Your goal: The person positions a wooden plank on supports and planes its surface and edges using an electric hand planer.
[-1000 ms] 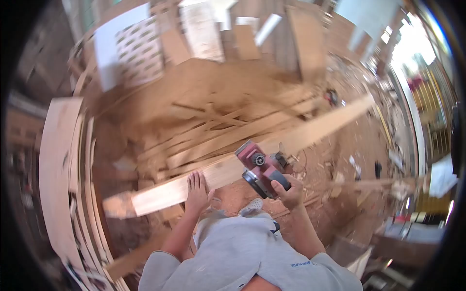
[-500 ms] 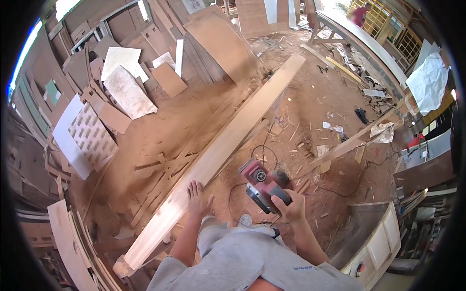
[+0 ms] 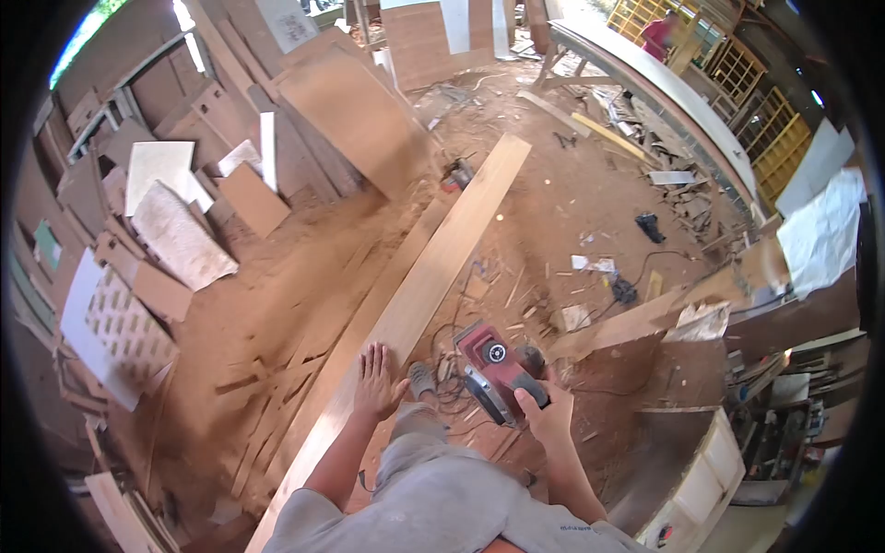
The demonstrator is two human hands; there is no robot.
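A long pale wooden board [image 3: 433, 263] runs diagonally from my left side up to the middle of the view. My left hand [image 3: 376, 382] lies flat on the board's upper face, fingers stretched out. To the right of the board, my right hand [image 3: 550, 410] is wrapped round the rear handle of a red and black power tool, which looks like a belt sander [image 3: 493, 355]. The sander is held apart from the board, with a round dial facing up. Its cord is partly hidden among the clutter below.
Another power tool [image 3: 456, 173] lies beside the board's far end. Sheets and offcuts [image 3: 180, 235] lean at the left. A long workbench [image 3: 664, 78] stands at the far right, near a person in red [image 3: 657, 37]. A cabinet-like wooden box [image 3: 696, 479] sits at the lower right. Scraps litter the floor.
The view has shifted, so the surroundings sit further left. My left hand stays flat on the board and my right hand keeps hold of the sander. My sandalled foot shows beside the board.
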